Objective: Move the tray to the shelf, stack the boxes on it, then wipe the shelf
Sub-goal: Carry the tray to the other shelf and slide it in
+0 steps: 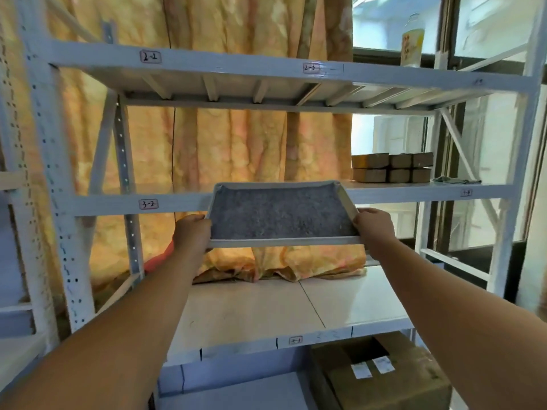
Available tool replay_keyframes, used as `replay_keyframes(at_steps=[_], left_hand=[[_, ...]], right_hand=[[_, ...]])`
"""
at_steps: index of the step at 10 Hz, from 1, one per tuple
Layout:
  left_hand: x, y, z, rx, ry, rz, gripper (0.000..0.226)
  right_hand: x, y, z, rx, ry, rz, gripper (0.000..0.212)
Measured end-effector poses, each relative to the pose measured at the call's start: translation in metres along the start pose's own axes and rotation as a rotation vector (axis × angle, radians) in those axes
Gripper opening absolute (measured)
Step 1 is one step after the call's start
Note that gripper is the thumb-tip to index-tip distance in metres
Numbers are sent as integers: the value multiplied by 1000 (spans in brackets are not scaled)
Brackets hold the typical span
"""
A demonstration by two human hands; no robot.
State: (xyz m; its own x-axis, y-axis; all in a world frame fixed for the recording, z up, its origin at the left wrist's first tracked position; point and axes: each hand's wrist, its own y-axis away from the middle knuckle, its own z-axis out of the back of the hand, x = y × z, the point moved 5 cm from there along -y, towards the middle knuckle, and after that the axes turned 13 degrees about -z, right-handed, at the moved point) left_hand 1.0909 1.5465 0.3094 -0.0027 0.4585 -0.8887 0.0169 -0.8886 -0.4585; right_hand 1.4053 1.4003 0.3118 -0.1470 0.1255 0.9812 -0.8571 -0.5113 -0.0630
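Note:
I hold a grey tray (281, 214) with pale rims and a speckled dark inside, level in front of the middle shelf (414, 189). My left hand (191, 232) grips its left edge and my right hand (374, 226) grips its right edge. The tray's far edge reaches the shelf's front beam. Several small brown boxes (390, 167) sit in two layers on the right part of that shelf. A crumpled greenish cloth (455, 180) lies to the right of the boxes.
The white metal rack has an upper shelf (236, 69) and a lower shelf (296, 306). An orange curtain (236, 149) hangs behind, its hem bunched on the lower shelf. A large cardboard carton (384, 377) sits below. A bottle (412, 42) stands top right.

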Motion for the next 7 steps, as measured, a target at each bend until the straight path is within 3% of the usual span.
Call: replay_keyframes(at_steps=[2,4,5,7], left_hand=[[-16,-44,-40,37,-21,-89,18],[-20,-78,-89,20,-74,-112,27],[-25,-96,-114,-14,-81,-104,14],[-35,-136,-170,-14,-64,9,16]], right_hand=[[8,-55,-12,96,-237,-38,39],[27,-124,-15,73,-232,20,38],[47,-158,-14,64,-142,62,33],[74,-228,-4,76,-249,2,30]])
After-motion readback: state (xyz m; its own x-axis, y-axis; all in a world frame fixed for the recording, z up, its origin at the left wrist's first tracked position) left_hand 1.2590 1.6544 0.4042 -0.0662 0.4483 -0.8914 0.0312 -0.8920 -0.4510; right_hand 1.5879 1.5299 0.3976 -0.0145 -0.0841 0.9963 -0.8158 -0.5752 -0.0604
